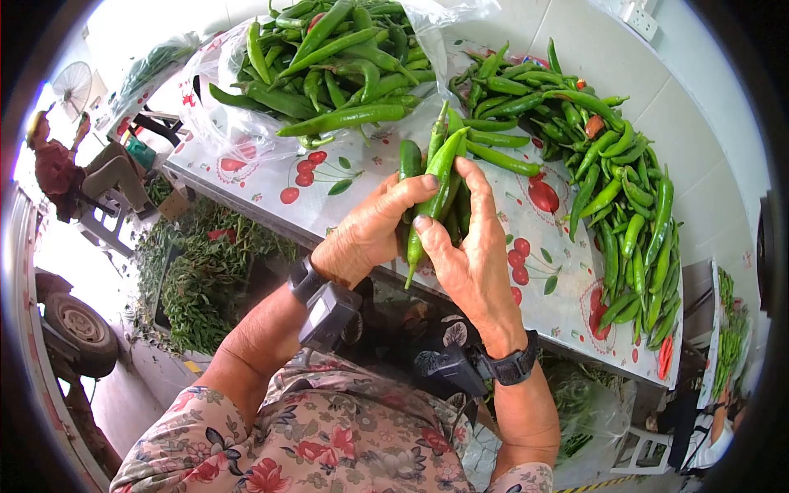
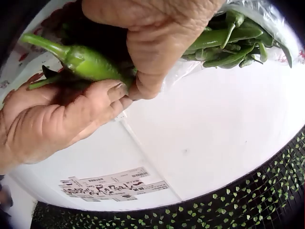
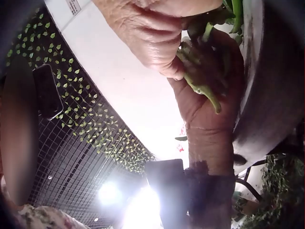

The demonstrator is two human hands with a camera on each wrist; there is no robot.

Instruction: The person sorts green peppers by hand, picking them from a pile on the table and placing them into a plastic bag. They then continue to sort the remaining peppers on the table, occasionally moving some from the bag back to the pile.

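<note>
Several green chili peppers point(image 1: 444, 160) are bundled between the two hands, just over the front edge of the table. My left hand point(image 1: 370, 226) holds the bundle from the left, thumb laid across it. From the other side my right hand point(image 1: 479, 263) grips it, with its thumb on a bright green pepper whose tip points down toward the body. In the left wrist view a pepper point(image 2: 90, 63) shows its thick stem between both hands. The right wrist view has a pepper point(image 3: 198, 81) lying over the left palm. Fingers behind the bundle are partly hidden.
A clear plastic bag point(image 1: 234, 123) full of green peppers stands on the cherry-print tablecloth point(image 1: 329, 177). Loose peppers point(image 1: 608, 164) pile up at the right, with a red one point(image 1: 665, 357) near the edge. Leafy greens point(image 1: 205, 279) lie below left; a seated person point(image 1: 70, 164) is beyond.
</note>
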